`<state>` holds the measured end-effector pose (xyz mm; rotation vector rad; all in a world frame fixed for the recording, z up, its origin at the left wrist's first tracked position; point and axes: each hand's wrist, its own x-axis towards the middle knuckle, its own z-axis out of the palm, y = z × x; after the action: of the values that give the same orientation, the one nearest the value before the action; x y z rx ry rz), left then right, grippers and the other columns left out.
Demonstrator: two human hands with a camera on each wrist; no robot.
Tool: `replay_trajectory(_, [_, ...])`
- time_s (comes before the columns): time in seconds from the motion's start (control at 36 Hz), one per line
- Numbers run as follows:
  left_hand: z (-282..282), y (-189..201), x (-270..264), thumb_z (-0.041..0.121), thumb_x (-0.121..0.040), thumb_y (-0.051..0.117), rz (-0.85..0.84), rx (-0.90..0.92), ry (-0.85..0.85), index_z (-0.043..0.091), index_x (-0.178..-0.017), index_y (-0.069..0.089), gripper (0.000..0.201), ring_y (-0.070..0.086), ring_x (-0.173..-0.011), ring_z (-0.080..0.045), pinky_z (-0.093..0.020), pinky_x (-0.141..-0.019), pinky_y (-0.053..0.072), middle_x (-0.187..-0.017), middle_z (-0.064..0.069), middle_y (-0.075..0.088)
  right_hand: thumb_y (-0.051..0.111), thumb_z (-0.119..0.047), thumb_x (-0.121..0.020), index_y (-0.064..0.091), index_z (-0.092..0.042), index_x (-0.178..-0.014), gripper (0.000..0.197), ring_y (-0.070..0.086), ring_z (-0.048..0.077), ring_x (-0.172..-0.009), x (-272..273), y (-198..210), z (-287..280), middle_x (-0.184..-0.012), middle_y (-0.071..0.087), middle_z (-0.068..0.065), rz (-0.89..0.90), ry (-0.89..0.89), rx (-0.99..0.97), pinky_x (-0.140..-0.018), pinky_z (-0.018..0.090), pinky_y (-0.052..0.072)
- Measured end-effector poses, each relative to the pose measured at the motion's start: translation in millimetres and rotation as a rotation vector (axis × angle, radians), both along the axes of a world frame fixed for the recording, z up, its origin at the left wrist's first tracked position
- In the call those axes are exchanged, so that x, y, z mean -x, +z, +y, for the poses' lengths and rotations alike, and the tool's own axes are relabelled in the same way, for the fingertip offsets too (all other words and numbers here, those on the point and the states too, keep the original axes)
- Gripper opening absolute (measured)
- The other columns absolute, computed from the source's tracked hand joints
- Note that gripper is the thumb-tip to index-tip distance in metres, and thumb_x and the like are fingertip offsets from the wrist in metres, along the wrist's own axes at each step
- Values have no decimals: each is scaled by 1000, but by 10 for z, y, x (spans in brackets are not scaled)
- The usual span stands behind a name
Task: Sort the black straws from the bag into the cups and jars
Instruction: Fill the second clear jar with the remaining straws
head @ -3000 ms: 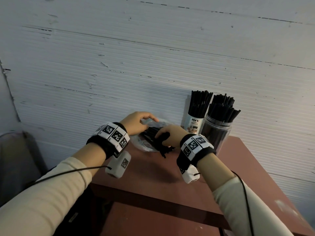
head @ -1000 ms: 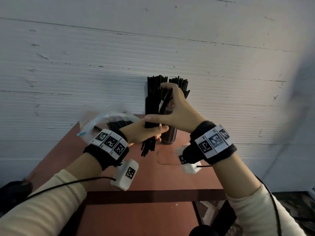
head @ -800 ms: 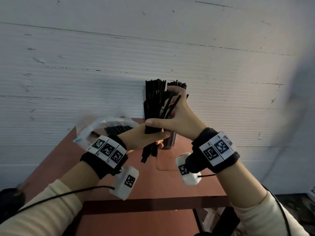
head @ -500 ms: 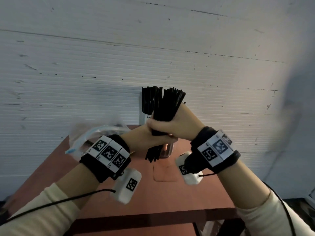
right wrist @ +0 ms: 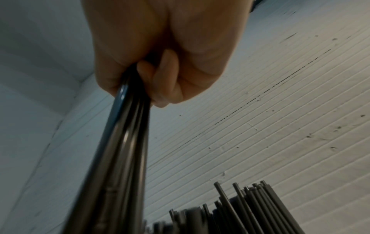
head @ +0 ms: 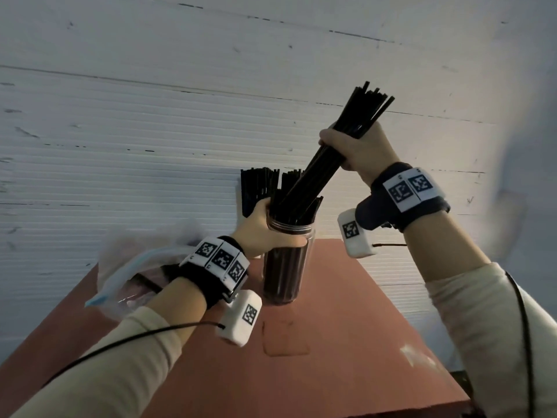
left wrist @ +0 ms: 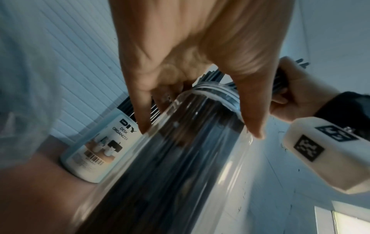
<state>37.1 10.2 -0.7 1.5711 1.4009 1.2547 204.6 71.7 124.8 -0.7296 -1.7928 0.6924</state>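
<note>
My right hand [head: 352, 146] grips a bundle of black straws [head: 328, 158] held at a slant, its lower end inside the mouth of a clear jar [head: 284, 267]. That jar stands on the red-brown table [head: 346, 327] and is full of black straws. My left hand [head: 265, 230] holds the jar just under its rim, fingers and thumb round it [left wrist: 200, 101]. In the right wrist view my right hand's fingers [right wrist: 160, 76] are curled round the straw bundle [right wrist: 120, 150]. A clear zip bag [head: 132, 267] with straws in it lies at the left behind my left wrist.
A white cup [left wrist: 96, 150] labelled "DIY Desk Organizer", also full of black straws [head: 259, 188], stands against the white ribbed wall [head: 150, 131] just behind the jar. The table's front and right edges drop off close by.
My right hand has lifted the bundle up and to the right and tilted it into the jar. My left hand let go of the bundle and took hold of the jar.
</note>
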Motion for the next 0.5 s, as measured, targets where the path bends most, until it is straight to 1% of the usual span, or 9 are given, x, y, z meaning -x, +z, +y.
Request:
replay_trajectory(0.03, [22,-22,24,8,-72,83,3,4,-10,21,-131,41,73,62,-86,8,-9,-66,48,-107,11,61,67,-20,-77,64,6,-86,27,44,23,-64,10,5,48,-74,52,14,-11,-2,6,-49,27,31])
replay_trajectory(0.06, [30,-41,53,12,-71,85,15,7,-10,20,-129,44,71,63,-88,7,-10,-68,49,-105,11,63,67,-19,-77,65,5,-86,26,42,23,-63,23,7,91,-73,50,13,-26,-2,12,-49,27,30])
replay_trajectory(0.14, [89,-119,121,42,-51,91,24,15,3,22,-134,44,97,63,-106,-4,-19,-86,49,-113,11,66,68,-20,-78,64,-6,-83,15,40,23,-61,95,-21,183,-71,46,12,-129,-5,24,-48,28,29])
replay_trajectory(0.19, [116,-159,140,53,-40,87,23,14,19,25,-133,44,106,62,-108,-4,-25,-93,49,-114,12,66,68,-20,-80,63,-3,-80,17,43,20,-58,159,-66,202,-69,49,11,-208,2,21,-46,25,32])
replay_trajectory(0.25, [135,-185,154,53,-43,89,29,9,25,26,-135,45,105,62,-109,-5,-29,-97,49,-116,11,67,68,-20,-81,61,7,-79,28,47,18,-57,214,-132,204,-68,51,10,-259,20,0,-48,25,36])
replay_trajectory(0.31, [135,-189,164,45,-51,92,36,14,17,29,-132,45,94,61,-109,-3,-28,-96,49,-116,13,66,68,-23,-82,58,12,-78,36,50,16,-58,247,-212,194,-66,52,8,-328,34,-31,-52,25,39])
replay_trajectory(0.36, [130,-183,175,43,-53,92,25,14,8,34,-129,44,91,61,-109,-3,-28,-95,49,-116,13,65,70,-27,-83,61,9,-78,37,55,11,-58,269,-308,168,-65,56,4,-398,47,-53,-54,23,44])
replay_trajectory(0.42, [132,-182,175,38,-57,92,17,8,2,31,-133,44,90,62,-109,-5,-29,-95,50,-117,11,65,71,-29,-84,65,4,-80,34,61,8,-61,269,-412,123,-67,62,1,-430,57,-49,-58,21,49])
replay_trajectory(0.5, [139,-187,171,32,-63,90,25,-9,-2,26,-138,43,90,61,-110,-5,-31,-97,50,-119,10,65,70,-37,-85,68,-5,-88,33,67,5,-75,244,-541,10,-81,70,1,-434,72,-24,-69,19,54])
